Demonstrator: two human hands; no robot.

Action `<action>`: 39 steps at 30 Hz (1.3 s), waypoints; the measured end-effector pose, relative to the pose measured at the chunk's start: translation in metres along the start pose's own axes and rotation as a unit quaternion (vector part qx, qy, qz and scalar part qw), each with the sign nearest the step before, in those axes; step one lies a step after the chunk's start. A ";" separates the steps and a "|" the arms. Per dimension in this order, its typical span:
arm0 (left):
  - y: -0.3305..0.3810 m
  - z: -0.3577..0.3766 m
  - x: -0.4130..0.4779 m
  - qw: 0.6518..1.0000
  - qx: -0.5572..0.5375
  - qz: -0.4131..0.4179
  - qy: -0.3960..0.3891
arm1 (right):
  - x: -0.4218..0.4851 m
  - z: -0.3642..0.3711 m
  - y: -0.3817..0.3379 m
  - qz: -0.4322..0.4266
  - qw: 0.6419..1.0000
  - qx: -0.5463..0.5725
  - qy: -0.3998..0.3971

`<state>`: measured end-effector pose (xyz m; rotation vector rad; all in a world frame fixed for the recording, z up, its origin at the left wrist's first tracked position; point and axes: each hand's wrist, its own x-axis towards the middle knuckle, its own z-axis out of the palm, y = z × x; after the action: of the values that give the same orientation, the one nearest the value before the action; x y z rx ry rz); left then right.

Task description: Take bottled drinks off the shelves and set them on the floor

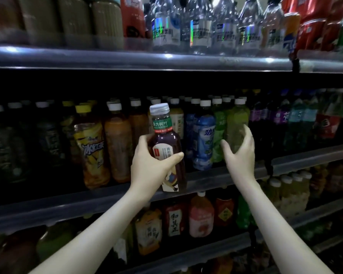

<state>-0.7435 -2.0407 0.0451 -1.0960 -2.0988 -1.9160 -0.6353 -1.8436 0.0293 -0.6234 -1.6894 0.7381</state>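
Note:
My left hand (150,160) grips a dark tea bottle (166,139) with a grey cap and a green neck label, held upright just in front of the middle shelf (206,179). My right hand (241,150) is spread around a pale green bottle (237,123) with a white cap that stands on that shelf; fingers lie on its right side and the thumb on its left. Whether the fingers press on it is not plain. A blue-labelled bottle (204,139) stands between the two hands.
The middle shelf carries rows of tea, juice and soda bottles, among them a yellow iced-tea bottle (91,147). Clear water bottles (201,26) line the upper shelf (127,58). Lower shelves hold more bottles (201,215). The floor is out of view.

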 end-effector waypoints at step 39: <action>-0.080 -0.592 -0.277 0.964 0.185 -0.184 0.043 | -0.490 0.294 -0.406 0.047 0.800 0.229 -0.552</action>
<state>-0.8119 -2.6898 -0.0427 -0.5690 -2.6088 -1.5527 -0.8212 -2.5164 -0.0313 0.1670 -2.3662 1.7376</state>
